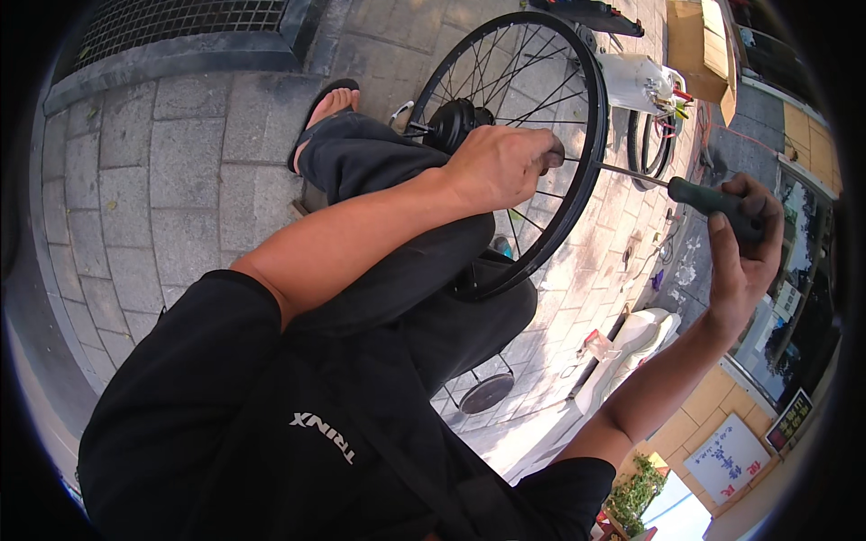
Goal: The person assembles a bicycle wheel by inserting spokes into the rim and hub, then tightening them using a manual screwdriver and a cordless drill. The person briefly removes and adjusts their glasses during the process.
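A black spoked bicycle wheel (593, 126) stands tilted against my legs, with a bulky black hub (454, 124) at its middle. My left hand (505, 167) is closed in a pinch on a spoke (571, 160) just inside the rim; the curled fingers partly hide it. On the rim's outer side, my right hand (744, 239) grips a screwdriver (699, 200) by its dark green handle. The shaft points left, and its tip meets the rim level with the pinched spoke. Dark smudges mark the fingers.
Beyond the rim stands a white bucket (622, 81) holding tools, beside a cardboard box (699, 50). Another black wheel rim (669, 144) is behind it. My sandalled foot (327, 106) rests on grey paving (189, 171). A white moulded object (631, 356) lies lower right.
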{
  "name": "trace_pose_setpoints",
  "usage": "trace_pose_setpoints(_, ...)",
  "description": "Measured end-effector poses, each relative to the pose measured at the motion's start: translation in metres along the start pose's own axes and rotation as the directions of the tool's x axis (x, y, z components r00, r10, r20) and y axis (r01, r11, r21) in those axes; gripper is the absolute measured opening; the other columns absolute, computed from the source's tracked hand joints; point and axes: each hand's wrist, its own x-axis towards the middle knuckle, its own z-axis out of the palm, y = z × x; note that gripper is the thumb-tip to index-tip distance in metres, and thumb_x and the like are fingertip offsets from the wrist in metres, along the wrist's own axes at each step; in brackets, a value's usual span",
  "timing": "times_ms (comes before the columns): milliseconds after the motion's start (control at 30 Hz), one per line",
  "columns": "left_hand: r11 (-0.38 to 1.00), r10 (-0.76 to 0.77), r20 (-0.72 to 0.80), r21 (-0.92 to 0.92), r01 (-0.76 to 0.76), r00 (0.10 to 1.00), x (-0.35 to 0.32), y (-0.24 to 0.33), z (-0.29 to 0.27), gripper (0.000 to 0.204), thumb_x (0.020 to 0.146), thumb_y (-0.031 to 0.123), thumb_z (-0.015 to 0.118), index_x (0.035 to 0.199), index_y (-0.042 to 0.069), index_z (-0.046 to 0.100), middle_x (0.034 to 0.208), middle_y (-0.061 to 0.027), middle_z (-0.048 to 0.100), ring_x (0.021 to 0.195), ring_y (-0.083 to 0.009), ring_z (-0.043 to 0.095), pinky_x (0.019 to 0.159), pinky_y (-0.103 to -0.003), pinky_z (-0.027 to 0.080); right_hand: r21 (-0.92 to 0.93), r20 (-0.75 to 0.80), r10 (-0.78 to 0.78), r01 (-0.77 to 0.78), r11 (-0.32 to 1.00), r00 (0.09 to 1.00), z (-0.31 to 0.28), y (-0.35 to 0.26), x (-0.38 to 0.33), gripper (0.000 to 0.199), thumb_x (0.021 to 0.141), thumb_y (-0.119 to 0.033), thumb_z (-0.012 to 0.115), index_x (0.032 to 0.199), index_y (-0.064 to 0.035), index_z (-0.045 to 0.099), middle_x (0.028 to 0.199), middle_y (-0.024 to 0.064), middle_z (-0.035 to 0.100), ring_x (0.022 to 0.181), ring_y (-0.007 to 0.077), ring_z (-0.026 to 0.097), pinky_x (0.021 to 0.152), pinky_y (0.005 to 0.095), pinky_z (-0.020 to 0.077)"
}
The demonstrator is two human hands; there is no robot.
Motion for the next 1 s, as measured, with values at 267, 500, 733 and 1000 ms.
trace_pose_setpoints(267,1.0,-0.002,0.014,0.029,0.001,1.0,0.002,-0.003,0.001,0.025,0.087,-0.004,0.057,0.107,0.005,0.07,0.088,-0.0135,0.076,0.084,-0.0367,0.075,0.073,-0.045,0.058,0.018,-0.009,0.01,-0.01,1.0,1.0,-0.001,0.001,0.003,0.039,0.087,0.007,0.068,0.122,-0.0004,0.053,0.127,0.0157,0.059,0.115,0.0198,0.057,0.107,0.0333,0.0426)
trace_pose_setpoints(500,1.0,-0.012,-0.006,0.0,0.012,1.0,0.004,0.005,-0.002,0.044,0.083,-0.007,0.052,0.118,0.01,0.073,0.087,-0.011,0.076,0.083,-0.0305,0.076,0.075,-0.042,0.06,0.006,0.001,0.012,-0.012,1.0,1.0,-0.001,0.001,0.007,0.038,0.086,0.006,0.068,0.12,-0.0006,0.053,0.126,0.0159,0.06,0.114,0.0195,0.057,0.107,0.0327,0.0423)
trace_pose_setpoints(733,0.994,0.085,-0.019,0.073,-0.084,0.996,0.004,-0.004,0.004,0.045,0.083,-0.008,0.055,0.119,0.012,0.073,0.087,-0.0088,0.075,0.081,-0.0285,0.075,0.072,-0.041,0.059,0.009,0.003,-0.002,0.002,1.0,1.0,-0.003,0.002,0.008,0.037,0.086,0.003,0.07,0.12,-0.0008,0.055,0.124,0.0146,0.061,0.111,0.0184,0.057,0.104,0.0314,0.043)
trace_pose_setpoints(1000,0.983,0.138,-0.018,0.122,-0.134,0.99,0.003,-0.006,0.004,0.044,0.084,-0.008,0.057,0.12,0.013,0.072,0.085,-0.0071,0.073,0.079,-0.0288,0.074,0.068,-0.041,0.058,-0.038,-0.024,0.032,-0.033,0.999,0.999,-0.001,-0.001,0.01,0.038,0.088,-0.001,0.074,0.122,-0.001,0.056,0.122,0.0123,0.062,0.109,0.0172,0.058,0.102,0.03,0.0441)
